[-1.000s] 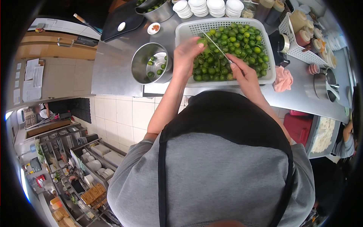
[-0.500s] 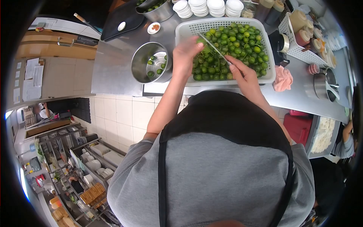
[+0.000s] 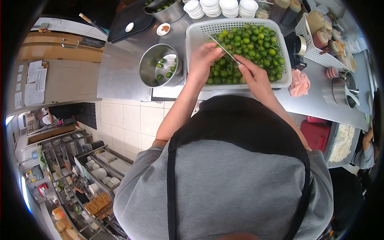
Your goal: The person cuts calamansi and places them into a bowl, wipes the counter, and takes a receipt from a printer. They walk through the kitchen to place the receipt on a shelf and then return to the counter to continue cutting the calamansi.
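Note:
A knife (image 3: 225,49) is gripped by its handle in my right hand (image 3: 255,76), its blade slanting up and left over a white perforated basket (image 3: 285,60). Many small green limes (image 3: 251,46) fill that basket. My left hand (image 3: 204,60) is above the basket's left side, fingers bent together near the blade; what they hold, if anything, is mostly hidden. Left of the basket stands a steel pot (image 3: 149,71) with several limes (image 3: 160,77) at its bottom.
Stacked white dishes (image 3: 219,8) stand behind the basket. A small dish (image 3: 163,29) and a black tray (image 3: 132,24) are at the back left. To the right lie a pink cloth (image 3: 299,83), a bottle basket (image 3: 320,54) and steel containers (image 3: 341,91).
My left hand has shifted slightly right and down, closer to the blade, and looks less blurred. The knife in my right hand has moved slightly left.

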Available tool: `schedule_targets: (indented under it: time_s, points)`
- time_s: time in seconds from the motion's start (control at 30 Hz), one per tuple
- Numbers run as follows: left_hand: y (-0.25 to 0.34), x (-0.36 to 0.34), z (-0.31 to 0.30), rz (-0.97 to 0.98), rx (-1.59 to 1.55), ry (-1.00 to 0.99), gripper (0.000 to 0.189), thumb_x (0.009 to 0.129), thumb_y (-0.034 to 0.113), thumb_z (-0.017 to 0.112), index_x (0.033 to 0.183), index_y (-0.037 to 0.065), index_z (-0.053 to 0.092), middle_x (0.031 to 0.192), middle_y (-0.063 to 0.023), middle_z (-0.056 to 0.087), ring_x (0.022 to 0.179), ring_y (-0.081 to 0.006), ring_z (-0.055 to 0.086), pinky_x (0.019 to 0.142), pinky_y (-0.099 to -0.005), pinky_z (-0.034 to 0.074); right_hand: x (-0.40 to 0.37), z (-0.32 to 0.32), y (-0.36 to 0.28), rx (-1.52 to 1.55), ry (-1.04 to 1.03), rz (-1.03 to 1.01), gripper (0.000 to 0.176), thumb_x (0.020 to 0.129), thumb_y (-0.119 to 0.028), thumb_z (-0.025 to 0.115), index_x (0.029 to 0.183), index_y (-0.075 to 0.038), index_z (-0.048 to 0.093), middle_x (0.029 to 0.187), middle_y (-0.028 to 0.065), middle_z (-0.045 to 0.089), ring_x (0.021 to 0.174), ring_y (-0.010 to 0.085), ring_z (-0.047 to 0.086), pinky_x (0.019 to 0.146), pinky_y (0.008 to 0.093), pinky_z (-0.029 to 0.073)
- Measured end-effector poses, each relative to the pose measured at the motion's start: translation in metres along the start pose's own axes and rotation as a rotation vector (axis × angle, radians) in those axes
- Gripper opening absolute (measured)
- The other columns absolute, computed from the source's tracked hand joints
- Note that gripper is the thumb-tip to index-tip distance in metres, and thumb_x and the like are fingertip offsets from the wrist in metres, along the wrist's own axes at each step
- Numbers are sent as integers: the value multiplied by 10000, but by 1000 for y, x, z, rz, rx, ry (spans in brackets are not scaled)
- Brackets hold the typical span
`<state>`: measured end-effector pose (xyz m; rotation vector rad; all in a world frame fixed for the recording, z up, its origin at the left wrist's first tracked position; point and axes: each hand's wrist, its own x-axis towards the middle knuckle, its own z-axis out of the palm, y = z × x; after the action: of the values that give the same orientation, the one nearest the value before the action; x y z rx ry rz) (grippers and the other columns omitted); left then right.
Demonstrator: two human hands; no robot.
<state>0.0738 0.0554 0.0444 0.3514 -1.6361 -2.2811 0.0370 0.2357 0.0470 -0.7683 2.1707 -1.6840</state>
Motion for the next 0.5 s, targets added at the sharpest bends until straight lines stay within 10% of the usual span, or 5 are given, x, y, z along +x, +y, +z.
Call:
schedule_targets:
  time_s: [0.23, 0.33, 0.4, 0.5]
  points:
    - [10, 20, -75, -4, -281, 164, 181, 802, 72, 631, 942, -24, 569, 936, -121, 619, 910, -221, 601, 904, -359, 460, -5, -5, 14, -21, -85, -13, 291, 897, -211, 504, 1153, -85, 565, 903, 112, 649, 714, 157, 579, 674, 265, 448]
    - [43, 14, -109, 102, 322, 416, 296, 752, 101, 686, 991, -29, 571, 940, -117, 612, 851, -230, 615, 831, -341, 479, -8, -15, 24, 21, -104, 104, 299, 902, -210, 499, 1170, -92, 559, 765, 60, 613, 642, 107, 519, 617, 246, 429]
    - [51, 8, -116, 272, 1321, 610, 301, 691, 109, 719, 963, 24, 620, 960, -111, 615, 807, -255, 613, 779, -341, 473, -7, -21, 29, 106, -71, 221, 308, 903, -204, 499, 1189, -102, 552, 654, 3, 507, 590, 64, 444, 562, 225, 394]
    - [29, 12, -99, 467, 1396, 390, 206, 643, 106, 706, 838, 61, 653, 874, -122, 619, 816, -308, 566, 747, -385, 445, -3, -24, 30, 76, -54, 211, 312, 900, -203, 507, 1193, -105, 550, 643, -8, 489, 575, 62, 441, 551, 221, 389]
